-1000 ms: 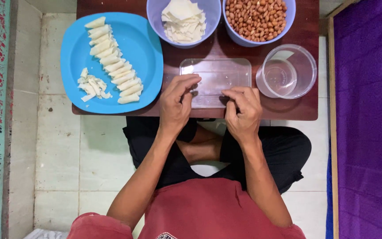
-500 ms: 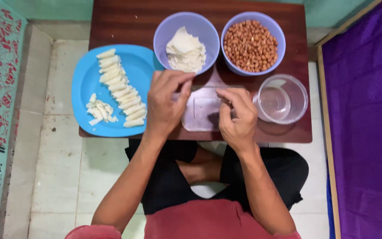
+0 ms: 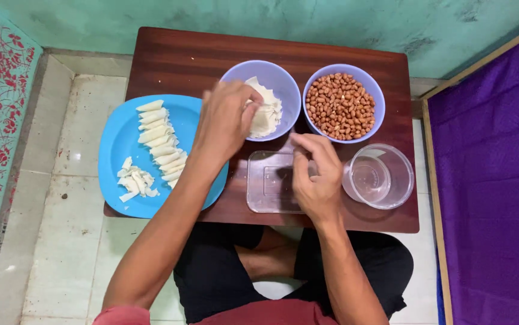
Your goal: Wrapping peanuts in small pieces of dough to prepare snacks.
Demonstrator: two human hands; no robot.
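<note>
Over the bowl of wrappers point(image 3: 270, 112), left hand point(image 3: 226, 120) pinches one sheet; right hand point(image 3: 313, 174) waits, fingers loosely curled, above the clear tray point(image 3: 268, 189).

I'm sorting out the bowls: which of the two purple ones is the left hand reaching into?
The left purple bowl, holding pale wrapper sheets; the left hand is at its rim. The other holds peanuts.

Domestic room: low wooden tabletop point(image 3: 175, 60) on tiled floor point(image 3: 73, 241), painted green wall point(image 3: 271, 21), purple bedding point(image 3: 488, 180) alongside.
</note>
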